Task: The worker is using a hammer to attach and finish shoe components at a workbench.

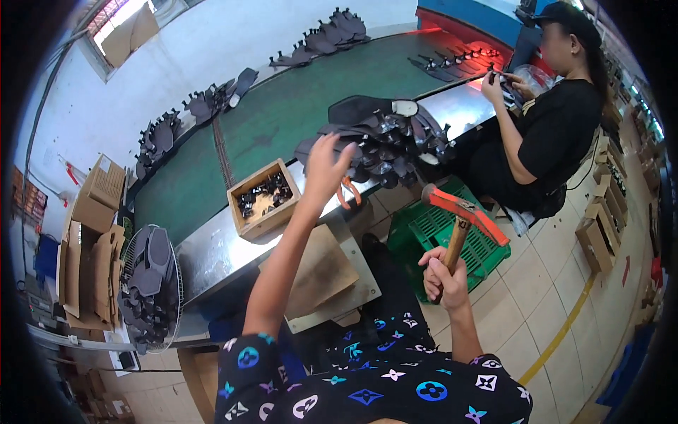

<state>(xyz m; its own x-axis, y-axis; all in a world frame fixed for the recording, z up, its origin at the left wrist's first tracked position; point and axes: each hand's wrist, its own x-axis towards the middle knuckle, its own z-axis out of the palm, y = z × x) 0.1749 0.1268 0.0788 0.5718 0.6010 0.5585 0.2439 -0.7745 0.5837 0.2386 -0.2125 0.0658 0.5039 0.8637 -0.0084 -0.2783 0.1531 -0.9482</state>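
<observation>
My right hand (446, 277) is wrapped round the wooden handle of a hammer (458, 244), its orange-red head raised above a green crate. Over the near edge of a heap of dark grey shoe insoles with small black heels (392, 138) reaches my left hand (327, 169), fingers stretched and thumb apart. Nothing shows in that hand; whether its fingertips touch the heap I cannot tell. Orange-handled pliers (349, 192) lie beside the left wrist at the bench edge. A wooden box (240, 220) of small black heel pieces stands left of my forearm.
A green belt (282, 95) runs behind the metal bench edge, with rows of insoles (332, 35) along it. To the right a co-worker (558, 127) sits handling a small dark piece. The green crate (466, 205) stands on the floor; a wire basket (176, 290) of insoles and cardboard (85, 275) are at left.
</observation>
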